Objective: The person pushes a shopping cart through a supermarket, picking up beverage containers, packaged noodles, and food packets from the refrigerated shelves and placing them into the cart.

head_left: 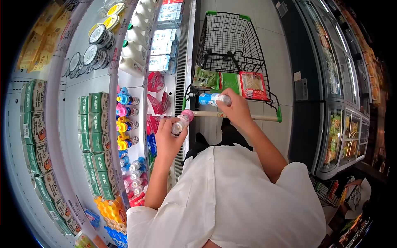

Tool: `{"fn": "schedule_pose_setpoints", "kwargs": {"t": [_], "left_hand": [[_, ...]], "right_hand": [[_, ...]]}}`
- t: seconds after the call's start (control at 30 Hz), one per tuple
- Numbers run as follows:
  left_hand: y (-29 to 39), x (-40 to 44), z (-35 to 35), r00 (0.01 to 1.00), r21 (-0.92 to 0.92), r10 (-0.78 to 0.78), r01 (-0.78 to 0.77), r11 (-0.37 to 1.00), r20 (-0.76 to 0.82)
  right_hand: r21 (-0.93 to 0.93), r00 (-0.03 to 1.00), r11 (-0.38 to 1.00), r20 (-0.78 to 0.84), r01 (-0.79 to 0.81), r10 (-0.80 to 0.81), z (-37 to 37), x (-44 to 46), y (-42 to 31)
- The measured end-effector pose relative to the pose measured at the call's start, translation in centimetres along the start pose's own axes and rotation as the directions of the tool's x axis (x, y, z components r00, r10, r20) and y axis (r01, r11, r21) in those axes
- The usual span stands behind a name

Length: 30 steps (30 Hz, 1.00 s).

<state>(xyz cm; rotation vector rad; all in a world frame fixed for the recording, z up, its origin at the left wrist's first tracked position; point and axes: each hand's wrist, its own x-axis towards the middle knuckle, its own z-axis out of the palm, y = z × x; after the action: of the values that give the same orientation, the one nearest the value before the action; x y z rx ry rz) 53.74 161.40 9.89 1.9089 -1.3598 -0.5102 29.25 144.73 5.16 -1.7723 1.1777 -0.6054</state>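
My left hand (168, 134) is closed around a small bottle with a pink cap (182, 122), held near the shelf edge. In my right hand (235, 108) is a small blue and white bottle (211, 99), gripped at one end and lying nearly sideways above the cart's handle (215, 114). The two bottles are apart. Beyond them stands a black wire shopping cart (231, 39) with green corners. Across its near end lie a green bag of vegetables (205, 78), a green panel (230, 82) and a red-edged food packet (253, 86).
On the left, shelves hold white milk bottles (131, 66), green-banded cartons (98, 124), small bottles with coloured caps (124, 111) and pink packs (157, 103). Glass-fronted freezers (333, 136) line the right side. Another person (357, 198) is at the lower right, beside a basket.
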Motion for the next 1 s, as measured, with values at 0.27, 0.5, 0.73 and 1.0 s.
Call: {"fn": "schedule_pose_setpoints", "kwargs": {"t": [0.27, 0.5, 0.73, 1.0], "left_hand": [[2.6, 14.6, 17.4, 0.974, -0.009, 0.108, -0.108, 0.994, 0.198], [-1.0, 20.7, 31.9, 0.968, 0.078, 0.017, -0.037, 0.996, 0.25], [-2.6, 22.7, 36.7, 0.975, 0.115, -0.022, -0.004, 0.993, 0.222], [-1.7, 23.5, 37.8, 0.935, 0.18, -0.111, 0.051, 0.982, 0.337]], "right_hand": [[-0.267, 0.983, 0.963, -0.183, -0.037, -0.012, -6.2, 6.0, 11.7], [-0.437, 0.996, 0.896, -0.009, -0.081, 0.085, -5.1, 14.3, 21.5], [-0.496, 0.986, 0.863, 0.075, -0.093, 0.149, -4.5, 17.8, 23.9], [-0.529, 0.994, 0.842, -0.02, -0.105, 0.111, -4.5, 19.4, 25.5]]}}
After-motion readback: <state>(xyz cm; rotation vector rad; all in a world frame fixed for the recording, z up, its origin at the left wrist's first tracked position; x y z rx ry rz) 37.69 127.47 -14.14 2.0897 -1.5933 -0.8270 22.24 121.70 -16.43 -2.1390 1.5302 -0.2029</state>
